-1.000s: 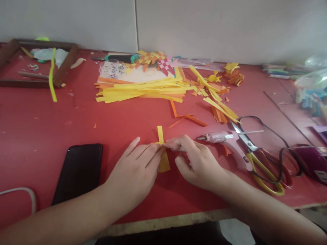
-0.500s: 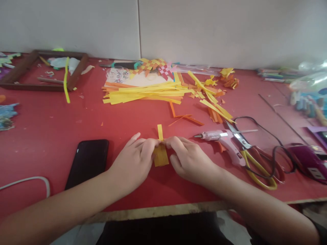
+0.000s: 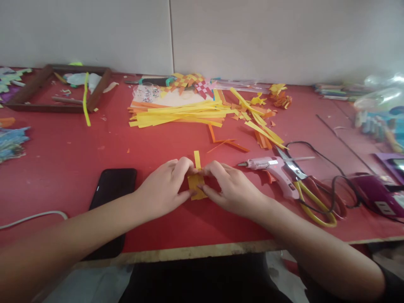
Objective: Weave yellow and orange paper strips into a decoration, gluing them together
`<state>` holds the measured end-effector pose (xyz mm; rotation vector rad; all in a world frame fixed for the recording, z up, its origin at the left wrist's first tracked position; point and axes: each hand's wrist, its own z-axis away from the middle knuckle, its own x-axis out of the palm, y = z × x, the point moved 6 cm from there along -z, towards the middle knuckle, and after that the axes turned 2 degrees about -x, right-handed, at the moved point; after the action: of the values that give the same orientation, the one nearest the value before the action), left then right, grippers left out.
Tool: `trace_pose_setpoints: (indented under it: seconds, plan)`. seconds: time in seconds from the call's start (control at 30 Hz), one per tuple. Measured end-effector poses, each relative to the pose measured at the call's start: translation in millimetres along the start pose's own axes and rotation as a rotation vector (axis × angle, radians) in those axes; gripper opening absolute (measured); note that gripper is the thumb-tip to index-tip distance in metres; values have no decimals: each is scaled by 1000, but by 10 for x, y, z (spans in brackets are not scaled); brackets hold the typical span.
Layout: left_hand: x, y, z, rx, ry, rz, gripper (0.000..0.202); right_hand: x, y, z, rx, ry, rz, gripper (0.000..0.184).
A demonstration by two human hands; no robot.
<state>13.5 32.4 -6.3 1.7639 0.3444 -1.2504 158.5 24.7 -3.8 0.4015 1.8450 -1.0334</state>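
A small piece of yellow paper strips (image 3: 196, 185) lies on the red table between my hands, with one narrow strip (image 3: 197, 158) sticking out at its far end. My left hand (image 3: 172, 183) pinches its left side with thumb and fingertips. From the right, my right hand (image 3: 229, 183) grips the same piece, its fingertips meeting those of the left hand near the top. My right thumb rests across the yellow paper. The fingers cover part of it, so how the strips are joined is hard to see.
A black phone (image 3: 113, 189) lies left under my forearm. To the right are a pink glue gun (image 3: 273, 166), scissors (image 3: 315, 202) and a black cord. Yellow and orange paper strips (image 3: 179, 113) lie behind, with a wooden frame (image 3: 44, 108) at the far left.
Both thumbs have moved onto the lower part of the yellow paper, where before they were tucked at its sides. The view has shifted slightly.
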Motion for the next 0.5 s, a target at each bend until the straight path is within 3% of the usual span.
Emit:
trace_pose_setpoints:
  seconds: [0.23, 0.5]
  plan:
    - [44, -78, -2, -69, 36, 79, 17, 68, -27, -18, -184, -52, 47, 9]
    - [3, -108, -66, -155, 38, 78, 17, 19, -88, -31, -175, -42, 61, 23]
